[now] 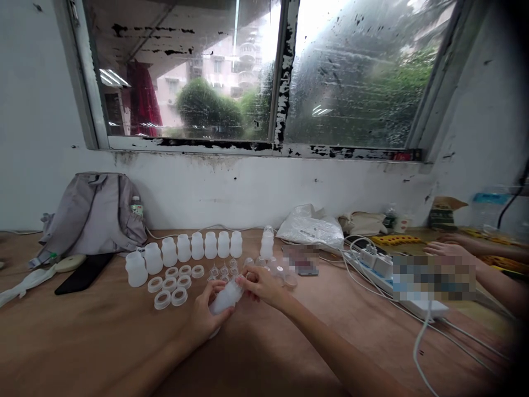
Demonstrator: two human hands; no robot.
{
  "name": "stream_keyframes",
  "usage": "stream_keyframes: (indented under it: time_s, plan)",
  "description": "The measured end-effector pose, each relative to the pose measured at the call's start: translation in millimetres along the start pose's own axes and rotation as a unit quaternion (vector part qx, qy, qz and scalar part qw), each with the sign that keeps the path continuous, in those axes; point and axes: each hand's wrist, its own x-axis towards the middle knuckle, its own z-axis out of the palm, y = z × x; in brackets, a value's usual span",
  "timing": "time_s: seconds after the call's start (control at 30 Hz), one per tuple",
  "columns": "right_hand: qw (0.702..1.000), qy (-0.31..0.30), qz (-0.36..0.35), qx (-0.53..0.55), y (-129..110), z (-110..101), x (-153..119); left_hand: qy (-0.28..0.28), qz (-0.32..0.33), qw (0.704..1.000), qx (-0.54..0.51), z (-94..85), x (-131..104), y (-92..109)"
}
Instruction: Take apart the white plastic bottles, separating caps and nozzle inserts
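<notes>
My left hand [205,309] is wrapped round the body of a frosted white baby bottle [225,299], tilted with its top to the upper right. The fingers of my right hand [259,285] are closed on the bottle's top end and partly hide it. Beyond my hands, several clear bottle nipples [223,271] stand on the table. To their left lie several translucent collar rings [169,284]. Several open bottle bodies [183,248] form a row behind the rings. One bottle with a top fitted [267,242] stands upright, near several clear domed caps [280,270].
A grey backpack [97,212], a black phone [82,274] and a tape measure [71,263] lie at left. Behind are a plastic bag [309,226] and a window. Power strips [417,304] with loose white cables run along the right, beside another person's hands [450,253].
</notes>
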Motion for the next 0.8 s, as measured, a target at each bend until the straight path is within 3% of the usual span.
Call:
stream_keyframes:
  time_s: [0.13,0.3,0.37,0.5,0.63,0.73,0.8]
  plan:
    - [0.989,0.059,-0.053,-0.124,1,2,4,0.016,0.0,1.0,0.004,-1.6,-1,0]
    - [0.988,0.055,-0.066,-0.13,-3,-3,12,-0.02,0.015,1.0,-0.018,-7.8,-3,2]
    - [0.986,0.071,-0.067,-0.134,-9,-15,18,-0.008,0.023,1.0,-0.009,-10.3,-2,1]
    - [0.966,0.151,-0.066,-0.199,-30,-54,36,0.072,0.049,0.994,0.064,-18.5,7,-11]
    - [0.924,0.208,-0.021,-0.32,-39,-86,65,0.098,0.099,0.962,0.236,-33.1,19,-31]
    - [0.876,0.237,0.024,-0.418,-28,-91,88,0.083,0.125,0.918,0.368,-41.9,23,-44]
    - [0.85,0.226,0.039,-0.474,-16,-87,101,0.075,0.118,0.89,0.435,-44.4,23,-50]
